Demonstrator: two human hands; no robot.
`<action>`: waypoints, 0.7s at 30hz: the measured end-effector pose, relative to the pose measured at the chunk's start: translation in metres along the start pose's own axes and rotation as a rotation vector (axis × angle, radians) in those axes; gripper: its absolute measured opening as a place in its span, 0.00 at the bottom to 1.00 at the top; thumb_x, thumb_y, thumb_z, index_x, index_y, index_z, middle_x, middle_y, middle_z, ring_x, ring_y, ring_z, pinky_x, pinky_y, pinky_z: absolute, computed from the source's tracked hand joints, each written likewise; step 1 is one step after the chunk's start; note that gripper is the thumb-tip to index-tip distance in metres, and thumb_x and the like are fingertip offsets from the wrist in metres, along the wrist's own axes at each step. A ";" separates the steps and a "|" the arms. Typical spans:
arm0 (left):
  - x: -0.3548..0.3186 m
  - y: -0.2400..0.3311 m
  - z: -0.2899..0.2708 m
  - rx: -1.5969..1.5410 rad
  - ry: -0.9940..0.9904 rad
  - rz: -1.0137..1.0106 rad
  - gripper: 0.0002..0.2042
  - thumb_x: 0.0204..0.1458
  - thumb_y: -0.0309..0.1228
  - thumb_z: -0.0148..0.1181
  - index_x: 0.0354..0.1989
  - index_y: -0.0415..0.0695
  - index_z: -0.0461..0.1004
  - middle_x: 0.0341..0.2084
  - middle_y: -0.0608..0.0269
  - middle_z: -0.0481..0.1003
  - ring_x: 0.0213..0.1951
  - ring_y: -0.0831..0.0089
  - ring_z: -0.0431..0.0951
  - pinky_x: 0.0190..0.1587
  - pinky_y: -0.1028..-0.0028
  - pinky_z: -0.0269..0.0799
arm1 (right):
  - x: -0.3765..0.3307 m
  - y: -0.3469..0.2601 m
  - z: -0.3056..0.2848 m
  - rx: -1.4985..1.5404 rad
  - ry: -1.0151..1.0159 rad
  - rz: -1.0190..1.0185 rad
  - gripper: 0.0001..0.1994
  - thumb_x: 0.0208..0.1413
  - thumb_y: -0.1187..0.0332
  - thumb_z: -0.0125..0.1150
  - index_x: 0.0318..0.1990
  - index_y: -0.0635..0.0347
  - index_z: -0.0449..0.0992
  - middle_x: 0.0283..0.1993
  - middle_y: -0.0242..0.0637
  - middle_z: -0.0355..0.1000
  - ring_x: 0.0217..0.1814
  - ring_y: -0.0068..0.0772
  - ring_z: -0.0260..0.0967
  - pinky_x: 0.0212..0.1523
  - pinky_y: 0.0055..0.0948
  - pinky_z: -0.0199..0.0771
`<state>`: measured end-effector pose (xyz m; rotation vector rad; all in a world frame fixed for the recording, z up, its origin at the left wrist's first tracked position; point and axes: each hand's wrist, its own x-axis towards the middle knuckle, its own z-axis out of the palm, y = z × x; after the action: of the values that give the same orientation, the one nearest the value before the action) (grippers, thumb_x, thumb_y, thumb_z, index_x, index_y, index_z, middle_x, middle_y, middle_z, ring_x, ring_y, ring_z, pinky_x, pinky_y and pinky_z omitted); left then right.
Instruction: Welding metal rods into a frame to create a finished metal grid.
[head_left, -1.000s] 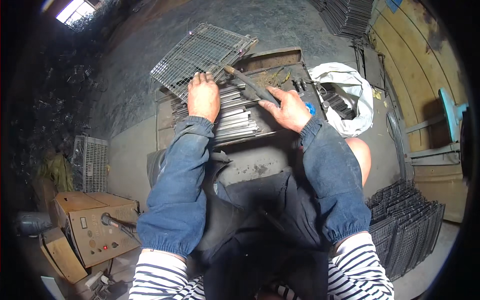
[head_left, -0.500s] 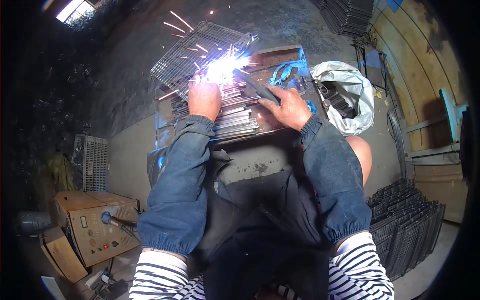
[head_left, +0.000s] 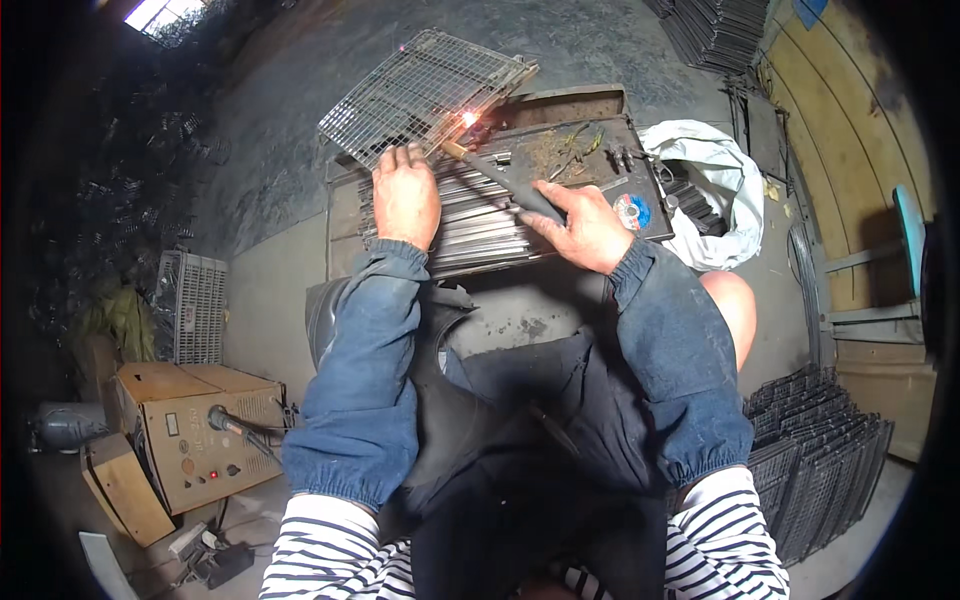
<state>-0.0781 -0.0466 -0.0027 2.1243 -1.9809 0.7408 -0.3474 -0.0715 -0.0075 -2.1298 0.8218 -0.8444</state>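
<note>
My right hand point(head_left: 585, 228) is wrapped round the dark handle of a welding torch point(head_left: 520, 193), whose copper-coloured nozzle points up and left. Just beyond the nozzle, a small orange-red spot glows on the near edge of a wire mesh panel point(head_left: 425, 85). The panel lies tilted over the far left of a metal work table point(head_left: 560, 115). At the panel's near edge, the fingers of my left hand point(head_left: 405, 205) are bent and close together, gripping it. Between my hands lies a stack of flat metal strips point(head_left: 480, 225).
A disc point(head_left: 632, 212) with a blue part lies on the table's right. Beside it stands an open white sack point(head_left: 745, 215) of dark metal pieces. A welding machine point(head_left: 205, 440) sits at lower left; dark mesh panels point(head_left: 820, 460) are stacked at lower right.
The bright welding arc and flying sparks have gone, leaving a small glowing spot. The torch nozzle has come slightly nearer and left, away from that spot.
</note>
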 end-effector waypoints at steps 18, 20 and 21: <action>0.000 -0.002 0.002 -0.257 0.156 0.020 0.15 0.48 0.24 0.56 0.43 0.31 0.80 0.53 0.43 0.75 0.60 0.51 0.68 0.61 0.56 0.66 | 0.004 -0.005 0.007 -0.003 -0.033 -0.022 0.14 0.57 0.63 0.66 0.45 0.63 0.77 0.29 0.55 0.76 0.34 0.59 0.77 0.35 0.48 0.76; 0.004 0.005 -0.008 -0.045 -0.179 0.000 0.19 0.50 0.23 0.54 0.52 0.30 0.75 0.53 0.43 0.75 0.60 0.51 0.68 0.61 0.57 0.67 | 0.003 -0.001 0.008 0.019 0.047 -0.088 0.14 0.57 0.64 0.66 0.46 0.64 0.77 0.29 0.55 0.75 0.33 0.60 0.77 0.35 0.48 0.76; 0.004 0.003 -0.004 -0.013 -0.105 0.004 0.19 0.52 0.26 0.53 0.53 0.31 0.74 0.52 0.44 0.75 0.58 0.52 0.70 0.59 0.57 0.67 | 0.003 -0.001 0.009 0.026 0.047 -0.093 0.15 0.57 0.64 0.66 0.46 0.65 0.77 0.28 0.56 0.75 0.32 0.60 0.77 0.34 0.48 0.76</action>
<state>-0.0822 -0.0483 0.0021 2.1947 -2.0363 0.6273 -0.3385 -0.0700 -0.0104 -2.1462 0.7362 -0.9518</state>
